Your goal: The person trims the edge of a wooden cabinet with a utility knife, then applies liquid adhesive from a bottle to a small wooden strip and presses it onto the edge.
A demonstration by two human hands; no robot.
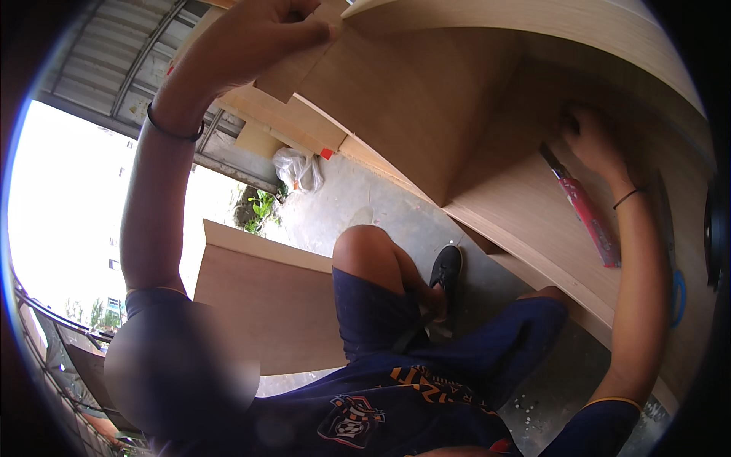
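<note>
My left hand [282, 34] is raised at the top, its fingers curled at the corner of the light wood-grain panels; whatever is in them is cut off by the picture's edge. In the shadow of the wooden cabinet, my right hand [598, 145] lies low over the wood-grain board [518, 175], its fingers dark and blurred. Just beside it rests a utility knife [585, 213] with a red handle and a dark blade end. Scissors with blue handles [677, 297] lie to the right of my right forearm. A curved pale sheet [525, 14] arches above.
A loose wood panel [266, 297] stands left of my bent knee. Behind it are a white plastic bag [298, 169] and green plants [261, 212] by the grey concrete floor [373, 186]. The cabinet's long front edge [525, 247] runs diagonally before my legs.
</note>
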